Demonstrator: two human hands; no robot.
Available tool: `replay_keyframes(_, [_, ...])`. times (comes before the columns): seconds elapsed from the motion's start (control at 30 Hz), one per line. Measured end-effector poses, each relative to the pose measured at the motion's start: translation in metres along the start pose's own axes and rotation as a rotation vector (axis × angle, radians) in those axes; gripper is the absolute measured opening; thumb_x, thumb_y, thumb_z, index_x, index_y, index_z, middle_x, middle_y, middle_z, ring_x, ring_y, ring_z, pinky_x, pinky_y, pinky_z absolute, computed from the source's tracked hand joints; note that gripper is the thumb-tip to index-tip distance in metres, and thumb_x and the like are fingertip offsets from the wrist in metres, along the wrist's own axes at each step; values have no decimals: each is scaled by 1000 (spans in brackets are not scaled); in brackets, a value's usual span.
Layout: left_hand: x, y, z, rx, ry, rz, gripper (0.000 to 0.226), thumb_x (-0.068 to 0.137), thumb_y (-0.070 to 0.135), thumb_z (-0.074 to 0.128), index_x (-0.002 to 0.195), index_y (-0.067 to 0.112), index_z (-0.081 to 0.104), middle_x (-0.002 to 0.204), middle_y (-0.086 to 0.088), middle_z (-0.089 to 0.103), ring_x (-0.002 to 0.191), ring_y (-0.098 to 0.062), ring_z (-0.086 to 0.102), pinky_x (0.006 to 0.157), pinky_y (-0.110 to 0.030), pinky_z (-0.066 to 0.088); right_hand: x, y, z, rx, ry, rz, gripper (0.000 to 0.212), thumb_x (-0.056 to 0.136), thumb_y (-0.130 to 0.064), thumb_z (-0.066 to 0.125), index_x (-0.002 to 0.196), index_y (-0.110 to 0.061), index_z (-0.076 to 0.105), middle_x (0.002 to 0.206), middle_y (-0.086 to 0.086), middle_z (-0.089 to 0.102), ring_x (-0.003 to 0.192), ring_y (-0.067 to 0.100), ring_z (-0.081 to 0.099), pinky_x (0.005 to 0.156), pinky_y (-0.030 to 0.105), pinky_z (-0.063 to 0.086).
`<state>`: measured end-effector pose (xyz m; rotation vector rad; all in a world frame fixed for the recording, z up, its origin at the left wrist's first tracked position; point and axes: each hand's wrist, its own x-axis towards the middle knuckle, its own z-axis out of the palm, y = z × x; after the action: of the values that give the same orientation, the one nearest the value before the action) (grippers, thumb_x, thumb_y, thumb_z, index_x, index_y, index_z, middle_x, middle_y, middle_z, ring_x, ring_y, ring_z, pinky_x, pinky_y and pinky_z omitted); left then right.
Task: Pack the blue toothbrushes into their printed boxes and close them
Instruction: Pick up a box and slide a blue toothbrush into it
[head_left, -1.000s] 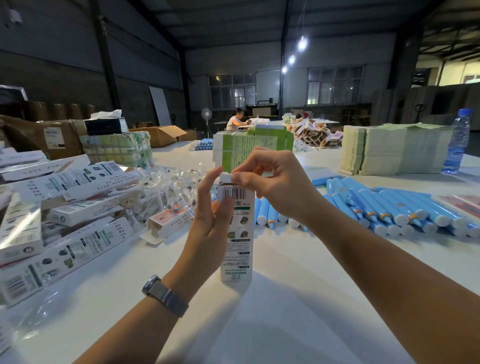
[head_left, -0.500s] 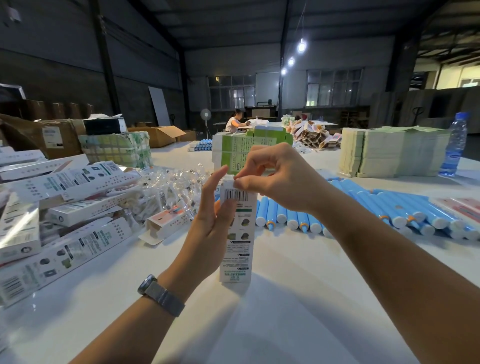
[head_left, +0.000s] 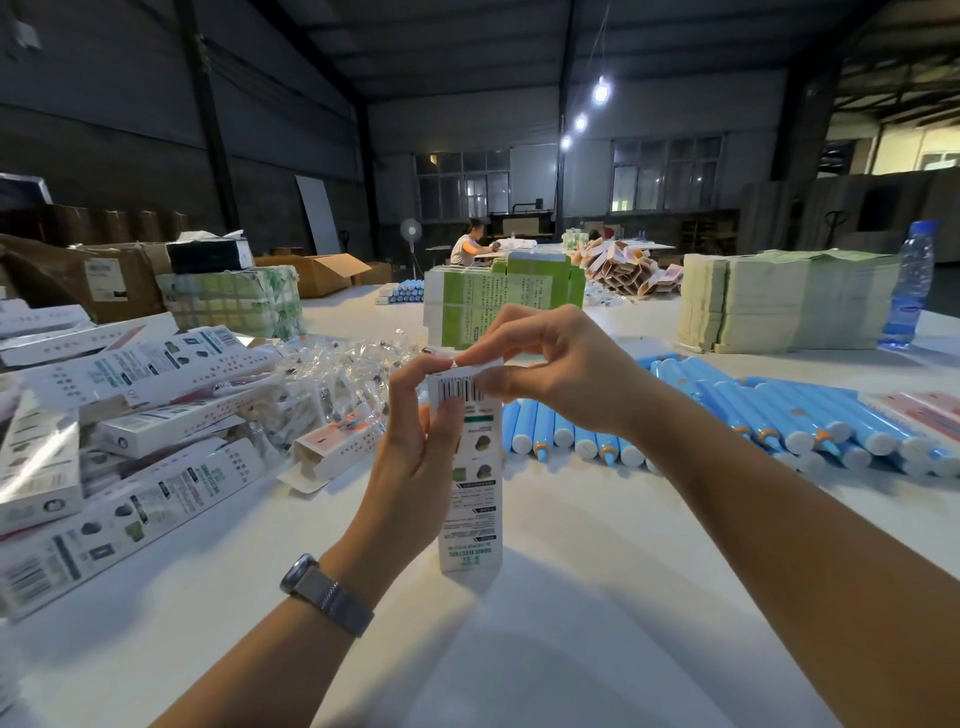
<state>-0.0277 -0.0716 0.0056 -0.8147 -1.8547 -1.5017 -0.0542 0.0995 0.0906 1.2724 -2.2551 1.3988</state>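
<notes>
Tabletop: white, bare in the near middle, crowded toward the left, right and far sides.
Watch: grey band on the left wrist, nearest the camera.
Printed box: stands upright on the tabletop in the near centre, barcode at its top, small print running down its face.
Left hand: grip wrapped round the left side of the printed box, thumb and forefinger reaching up to its top edge.
Right hand: grip pinching the top flap of the printed box between thumb and fingertips, just above the barcode.
Packed boxes: a loose heap of white cartons lying flat, left of the hands.
Clear wrappers: a crumpled pile just beyond the heap, left of centre.
Blue toothbrushes: laid side by side in rows on the right, white ends pointing near, starting just behind the printed box.
Green cartons: a standing stack beyond the hands.
Flat stack: pale folded sheets, far right.
Water bottle: upright beside that stack, at the right edge.
Seated person: far back, at another table.
</notes>
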Motion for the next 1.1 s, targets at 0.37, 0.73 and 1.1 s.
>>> replay_keyframes(0.37, [0, 3, 1, -9, 47, 29, 29, 102, 24, 35, 112, 51, 36, 92, 23, 64, 76, -6, 66, 61, -21, 55, 1, 8, 13, 4, 65, -35, 19, 89, -10, 68, 103, -22, 73, 97, -8, 64, 88, 10, 63, 71, 20, 53])
replay_keyframes(0.73, [-1, 0, -2, 30, 27, -18, 25, 100, 42, 37, 116, 60, 32, 96, 12, 67, 78, -15, 68, 67, -39, 60, -2, 8, 15, 8, 159, -73, 14, 83, -10, 76, 96, -12, 73, 92, 1, 74, 73, 4, 68, 62, 18, 51])
replay_keyframes(1.1, [0, 3, -1, 29, 48, -4, 25, 102, 29, 38, 107, 54, 37, 86, 15, 63, 72, -13, 65, 59, -31, 56, 0, 9, 21, -45, 190, -69, 11, 86, -13, 74, 90, -24, 72, 99, -4, 74, 84, 12, 70, 63, 17, 53])
